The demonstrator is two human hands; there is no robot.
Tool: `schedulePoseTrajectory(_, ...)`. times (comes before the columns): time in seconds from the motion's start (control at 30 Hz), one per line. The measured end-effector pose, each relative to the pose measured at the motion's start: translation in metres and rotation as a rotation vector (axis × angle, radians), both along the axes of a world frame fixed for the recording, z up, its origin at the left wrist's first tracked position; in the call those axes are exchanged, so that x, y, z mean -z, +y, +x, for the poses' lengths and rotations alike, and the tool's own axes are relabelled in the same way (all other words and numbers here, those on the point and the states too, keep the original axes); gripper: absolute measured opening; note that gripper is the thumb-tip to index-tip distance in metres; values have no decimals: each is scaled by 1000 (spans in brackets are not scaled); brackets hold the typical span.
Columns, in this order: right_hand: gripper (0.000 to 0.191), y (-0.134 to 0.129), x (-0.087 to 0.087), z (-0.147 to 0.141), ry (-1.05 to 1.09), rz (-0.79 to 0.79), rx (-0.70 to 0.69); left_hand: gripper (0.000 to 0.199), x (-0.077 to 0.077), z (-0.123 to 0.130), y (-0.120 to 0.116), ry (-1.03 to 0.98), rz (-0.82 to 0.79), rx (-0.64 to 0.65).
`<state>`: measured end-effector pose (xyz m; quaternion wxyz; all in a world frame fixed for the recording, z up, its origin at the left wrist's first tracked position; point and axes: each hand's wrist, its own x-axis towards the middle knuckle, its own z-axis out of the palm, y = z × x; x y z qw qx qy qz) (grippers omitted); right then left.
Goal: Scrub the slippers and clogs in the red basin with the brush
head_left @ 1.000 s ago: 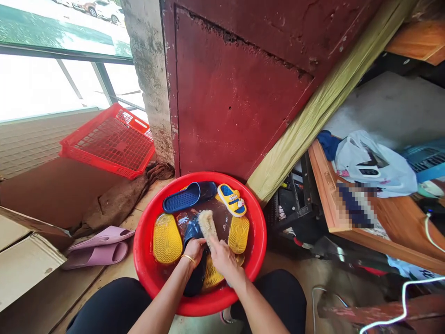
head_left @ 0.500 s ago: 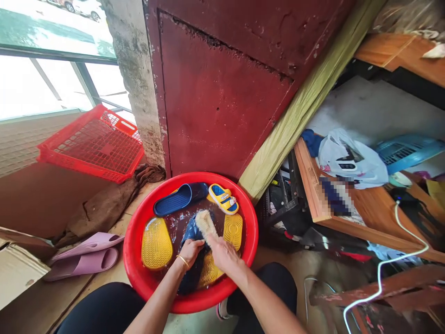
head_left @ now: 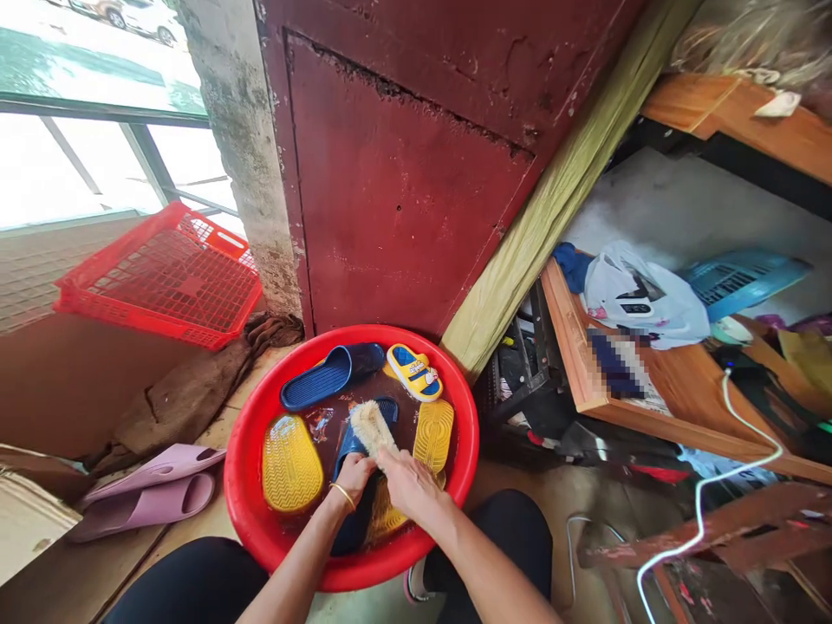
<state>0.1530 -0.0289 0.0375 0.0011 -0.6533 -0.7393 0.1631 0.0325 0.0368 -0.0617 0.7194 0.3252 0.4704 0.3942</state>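
Inside a red basin of dark water, my left hand is closed on a dark blue slipper. My right hand grips a scrub brush, its cream bristles against the slipper's upper part. The brush handle is hidden by my fingers. Around them in the basin are another blue slipper, a small yellow-and-blue child's sandal, and yellow soles facing up at the left and right. Another yellow sole lies partly under my right hand.
A maroon door stands right behind the basin. To the left are pink slippers, a brown cloth and a red plastic crate. A wooden desk with a white bag and a white cable are on the right.
The brush has shifted a little left and toward me along the held slipper, showing more of its ridged footbed. Both hands keep their holds. The whole view has shifted slightly.
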Motion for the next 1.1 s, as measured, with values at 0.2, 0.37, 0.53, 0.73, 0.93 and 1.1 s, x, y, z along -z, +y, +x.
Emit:
schedulePoseTrajectory(0.2,61,-6,9,3,-24,-20,109,34,3,2,-2,54,22,53)
schedulePoseTrajectory(0.37,59,44,10,9,10,36,255,41,-4,-1,-6,103,14,21)
schedulePoseTrajectory(0.53,61,22,39,16,47,28,331,26,-14,-3,3,-64,-89,-37)
schedulePoseTrajectory(0.73,58,22,53,21,150,-27,369,4,-13,-7,20,-276,-334,-209)
schedulePoseTrajectory(0.93,54,33,48,10,202,31,374,21,-4,-12,23,-275,-341,-292)
schedulePoseTrajectory(1.1,58,-12,45,11,142,10,89,23,5,-5,19,-254,-321,-228)
